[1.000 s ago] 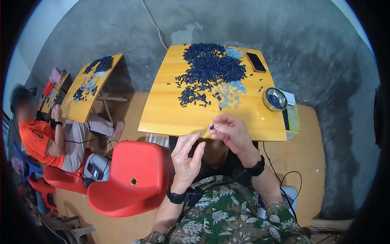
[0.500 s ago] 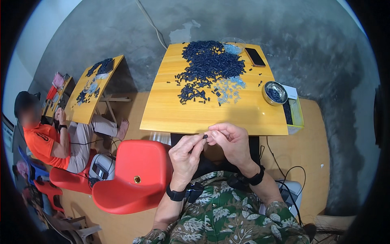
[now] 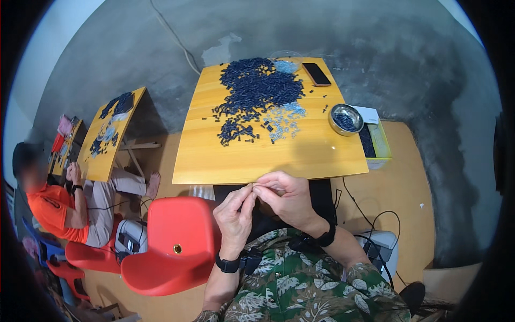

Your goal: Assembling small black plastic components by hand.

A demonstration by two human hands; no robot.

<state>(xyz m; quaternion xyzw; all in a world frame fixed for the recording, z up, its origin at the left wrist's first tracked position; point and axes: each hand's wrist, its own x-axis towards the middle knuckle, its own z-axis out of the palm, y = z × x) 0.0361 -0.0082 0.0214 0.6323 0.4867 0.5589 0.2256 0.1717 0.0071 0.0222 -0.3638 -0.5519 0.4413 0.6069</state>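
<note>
Head view: small part, barely visible, pinched between the fingertips of left hand and right hand, just below the near edge of the yellow desk. Judged light, rigid and easily dropped, so best gripped at its ends. Both hands nearly closed around it; heap of dark pieces lies well apart.

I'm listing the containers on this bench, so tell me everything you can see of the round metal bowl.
The metal bowl is small, round and shallow, with a shiny silver rim that looks like steel. It stands upright near the right edge of the yellow wooden table, with a few dark small pieces inside. A yellow box lies just to its right, close against it. Neither hand touches it; the big pile of dark pieces lies apart to its left.
</note>
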